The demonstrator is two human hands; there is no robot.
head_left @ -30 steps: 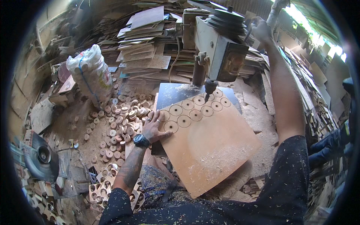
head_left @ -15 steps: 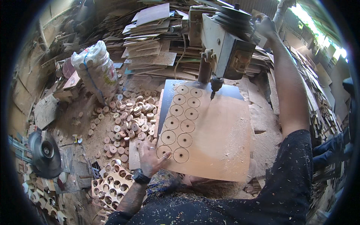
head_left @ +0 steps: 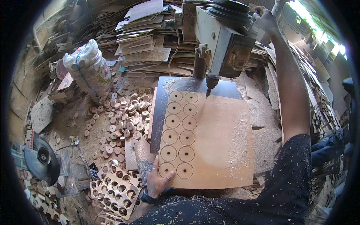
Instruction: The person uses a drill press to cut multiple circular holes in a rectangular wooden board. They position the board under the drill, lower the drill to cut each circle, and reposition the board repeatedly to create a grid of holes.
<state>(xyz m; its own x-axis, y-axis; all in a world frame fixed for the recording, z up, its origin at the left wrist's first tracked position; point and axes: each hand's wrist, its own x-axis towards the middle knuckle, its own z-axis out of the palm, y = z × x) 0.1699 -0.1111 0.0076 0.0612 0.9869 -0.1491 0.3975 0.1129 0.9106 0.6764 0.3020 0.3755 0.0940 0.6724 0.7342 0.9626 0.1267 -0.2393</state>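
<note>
A thin plywood sheet (head_left: 221,146) lies on a dark board (head_left: 159,97) beneath a drill press (head_left: 223,41). Two columns of ring-shaped cuts, each with a centre hole, run down the sheet's left part. My left hand (head_left: 158,180) grips the sheet's near left corner, thumb on top and index finger along its edge. Up at the right of the machine, my right hand (head_left: 265,20) is closed around a handle, mostly hidden by the fingers. The drill chuck (head_left: 212,80) hangs over the sheet's far edge, its bit (head_left: 208,92) seemingly just above the wood.
Many small wooden discs (head_left: 125,120) are heaped on the sawdust-covered floor at left. Nearby stand a stuffed white sack (head_left: 88,69) and a black fan (head_left: 43,157). Perforated wood offcuts (head_left: 116,189) lie near left. Stacked boards (head_left: 144,41) fill the back.
The plywood sheet has slid toward me under the drill, and my left hand has come nearer with it. My right hand stays up on the handle. The view has shifted slightly.
</note>
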